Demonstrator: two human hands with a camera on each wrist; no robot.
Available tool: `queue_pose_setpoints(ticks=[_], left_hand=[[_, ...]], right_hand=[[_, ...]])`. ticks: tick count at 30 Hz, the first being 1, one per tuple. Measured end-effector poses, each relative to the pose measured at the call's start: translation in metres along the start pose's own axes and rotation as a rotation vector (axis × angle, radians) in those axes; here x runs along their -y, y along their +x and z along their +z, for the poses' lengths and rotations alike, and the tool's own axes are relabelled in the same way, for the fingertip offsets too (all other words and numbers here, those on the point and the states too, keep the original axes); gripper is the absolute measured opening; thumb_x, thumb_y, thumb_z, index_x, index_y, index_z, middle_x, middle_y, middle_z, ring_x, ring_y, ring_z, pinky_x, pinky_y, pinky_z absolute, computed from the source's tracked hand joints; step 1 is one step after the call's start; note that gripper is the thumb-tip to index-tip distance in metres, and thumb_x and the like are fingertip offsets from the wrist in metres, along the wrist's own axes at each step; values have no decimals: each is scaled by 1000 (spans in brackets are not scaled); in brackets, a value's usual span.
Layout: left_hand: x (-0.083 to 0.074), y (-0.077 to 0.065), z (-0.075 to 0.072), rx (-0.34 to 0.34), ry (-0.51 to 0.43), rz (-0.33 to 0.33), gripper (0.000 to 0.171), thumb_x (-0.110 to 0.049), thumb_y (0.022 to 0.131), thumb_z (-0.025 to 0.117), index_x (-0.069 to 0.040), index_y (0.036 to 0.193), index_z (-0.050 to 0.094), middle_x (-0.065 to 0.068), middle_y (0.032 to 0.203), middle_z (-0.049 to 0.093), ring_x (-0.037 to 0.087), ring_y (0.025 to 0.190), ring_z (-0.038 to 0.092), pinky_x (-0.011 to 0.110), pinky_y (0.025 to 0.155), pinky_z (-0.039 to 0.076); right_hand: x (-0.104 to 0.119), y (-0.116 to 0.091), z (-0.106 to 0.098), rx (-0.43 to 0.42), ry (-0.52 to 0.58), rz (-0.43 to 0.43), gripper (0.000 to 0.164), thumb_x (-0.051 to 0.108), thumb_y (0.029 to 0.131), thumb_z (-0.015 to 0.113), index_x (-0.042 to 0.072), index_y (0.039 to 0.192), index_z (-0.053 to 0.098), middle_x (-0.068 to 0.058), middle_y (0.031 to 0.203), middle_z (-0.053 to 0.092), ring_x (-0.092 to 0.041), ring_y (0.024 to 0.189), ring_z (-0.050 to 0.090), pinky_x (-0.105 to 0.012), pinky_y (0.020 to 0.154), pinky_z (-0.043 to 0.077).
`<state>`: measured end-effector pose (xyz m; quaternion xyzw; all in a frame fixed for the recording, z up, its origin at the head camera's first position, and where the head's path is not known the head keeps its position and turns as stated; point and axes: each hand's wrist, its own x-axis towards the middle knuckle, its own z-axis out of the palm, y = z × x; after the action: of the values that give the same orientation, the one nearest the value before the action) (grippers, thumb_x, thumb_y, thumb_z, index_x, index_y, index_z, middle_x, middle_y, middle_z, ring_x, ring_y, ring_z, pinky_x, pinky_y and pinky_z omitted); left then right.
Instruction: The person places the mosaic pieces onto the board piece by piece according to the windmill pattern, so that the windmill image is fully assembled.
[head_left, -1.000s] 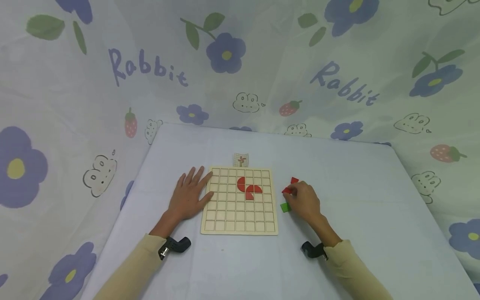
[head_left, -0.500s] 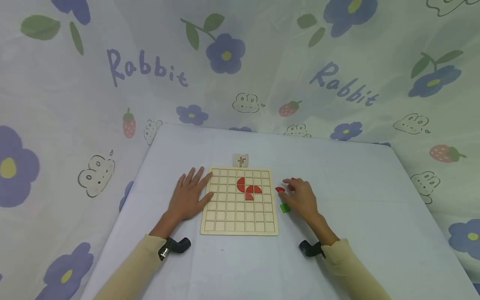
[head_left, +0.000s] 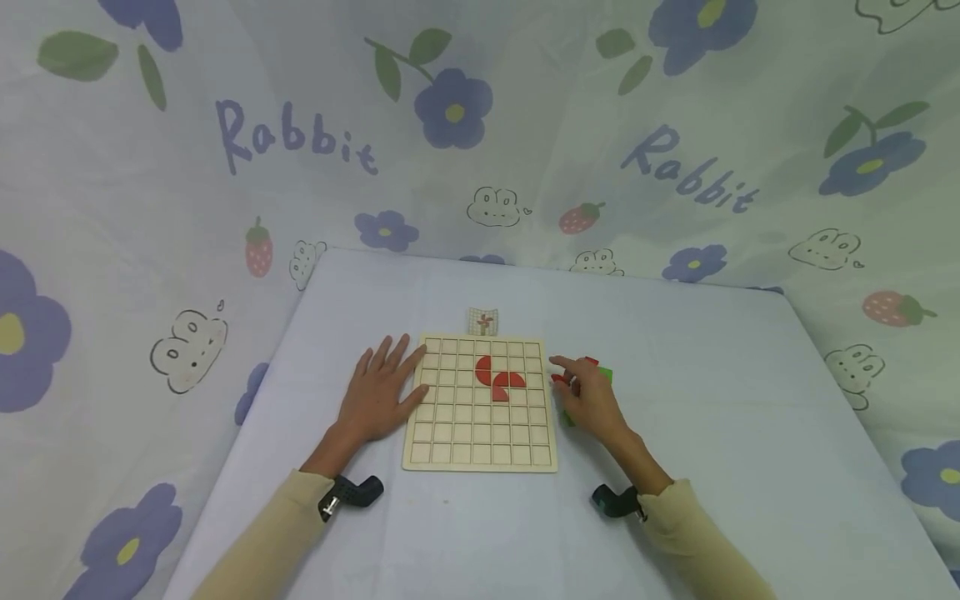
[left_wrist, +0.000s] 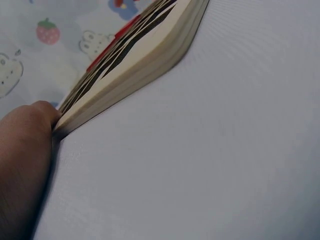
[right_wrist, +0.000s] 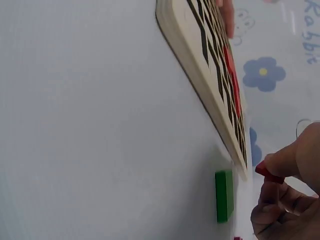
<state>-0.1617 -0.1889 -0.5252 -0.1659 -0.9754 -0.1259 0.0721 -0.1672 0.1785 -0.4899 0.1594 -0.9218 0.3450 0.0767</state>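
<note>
A wooden grid board (head_left: 442, 433) lies on the table, with several red pieces (head_left: 512, 380) set in its squares. My left hand (head_left: 375, 396) rests with straight, spread fingers at the board's left side, thumb over the edge; the left wrist view catches part of this hand (left_wrist: 25, 155) against the board's edge (left_wrist: 115, 92). Just off the board's right side, my right hand (head_left: 592, 400) pinches a small red piece (head_left: 557, 378). In the right wrist view, thumb and finger grip this red piece (right_wrist: 270, 172), its index finger extended in the head view.
A small pattern card (head_left: 483, 322) with a red pinwheel design lies behind the board. Near the right hand are a green block (right_wrist: 224, 196), another green piece (head_left: 606, 375) and a red piece (head_left: 592, 361), partly hidden by the hand. A printed cloth (head_left: 525, 125) hangs behind the table.
My right hand has moved left toward the board with the red piece, uncovering a green piece behind it. My left hand has stayed in place.
</note>
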Motion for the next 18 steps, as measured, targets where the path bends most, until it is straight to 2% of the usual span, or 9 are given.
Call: queue_pose_setpoints(ticks=[2,4,7,10,13,18], left_hand=[[1,0,1,-2,-1,1,70,-59,98,41,-21,156,32,10,161,21,34,148,10,55,117,6],[1,1,2,-5,1,3,70,-59,98,40,-22,156,32,10,161,21,34,148,10,55,117,6],[1,1,3,-9,0,4,70,-59,98,40,-22,156,32,10,161,22,34,148,10,55,117,7],[1,0,2,-6,-4,4,70,-59,98,40,-22,156,31,10,161,22,34,148,10,55,117,7],[1,0,2,-3,-6,4,70,-60,98,39,-22,156,31,10,161,21,34,148,10,55,117,7],[1,0,1,-9,-2,8,70,-59,98,39,-22,156,31,10,161,21,35,148,10,56,116,8]], right_hand=[[2,-1,4,6,0,-42,28,-3,89,67,6,114,72,-3,86,59,-13,67,48,-26,55,44],[6,-2,7,2,27,-57,20,-4,89,67,5,105,74,-5,87,61,-14,70,50,-27,58,46],[12,-3,10,-10,79,-47,11,-2,87,71,5,94,74,-4,87,67,-13,69,54,-26,59,50],[16,-5,12,-33,118,-37,10,1,83,77,6,90,73,0,85,69,-11,66,58,-24,59,52],[19,-4,14,-54,152,-53,16,-2,80,79,4,94,72,-1,82,66,-13,68,63,-25,61,56],[22,-4,18,-36,197,-66,25,-7,84,70,2,108,72,-2,83,56,-16,74,60,-28,68,58]])
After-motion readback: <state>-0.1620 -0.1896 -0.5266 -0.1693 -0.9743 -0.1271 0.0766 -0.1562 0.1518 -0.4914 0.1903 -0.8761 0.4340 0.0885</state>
